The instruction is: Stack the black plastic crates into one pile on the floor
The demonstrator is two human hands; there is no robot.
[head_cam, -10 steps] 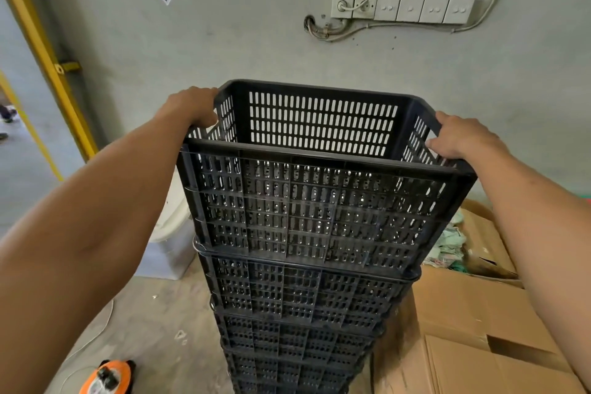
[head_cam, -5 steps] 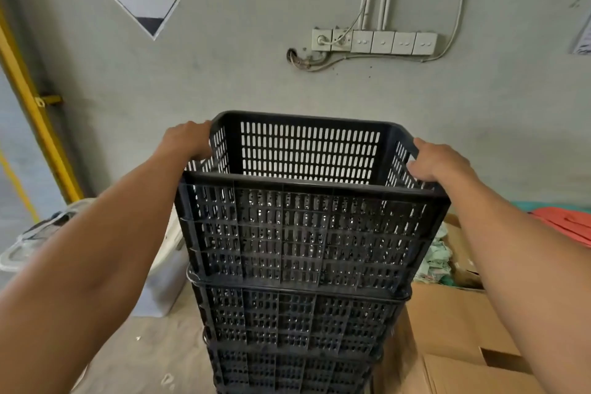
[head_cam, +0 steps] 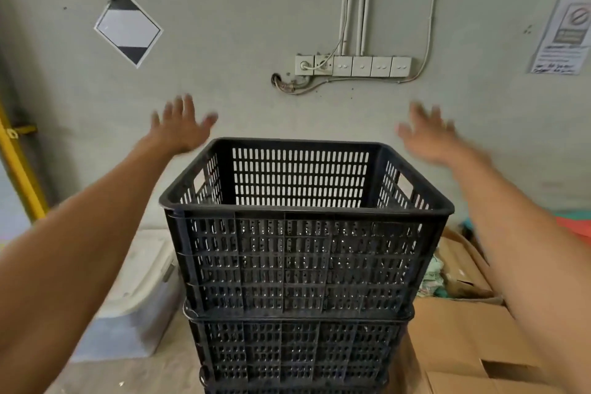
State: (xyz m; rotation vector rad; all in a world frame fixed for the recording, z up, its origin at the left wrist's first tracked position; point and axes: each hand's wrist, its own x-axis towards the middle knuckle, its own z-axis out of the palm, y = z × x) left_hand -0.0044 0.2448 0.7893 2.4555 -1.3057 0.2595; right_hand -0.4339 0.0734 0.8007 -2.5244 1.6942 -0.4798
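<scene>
A pile of black slotted plastic crates rises in front of me, against a grey wall. The top crate [head_cam: 303,262] sits nested on the crate below [head_cam: 294,349], and its inside looks empty. My left hand [head_cam: 179,126] hovers above and left of the top crate's rim, fingers spread, touching nothing. My right hand [head_cam: 430,134] hovers above and right of the rim, also spread and blurred by motion. Both hands are clear of the crate.
A white lidded plastic bin [head_cam: 137,294] stands left of the pile. Flattened cardboard boxes [head_cam: 463,345] lie to the right. A yellow post [head_cam: 17,166] runs along the left edge. Switches and cables [head_cam: 351,65] hang on the wall behind.
Both hands have let go of the top crate's side rims and lifted up and outward with fingers spread. The crate stays on the pile. The camera has tilted upward.
</scene>
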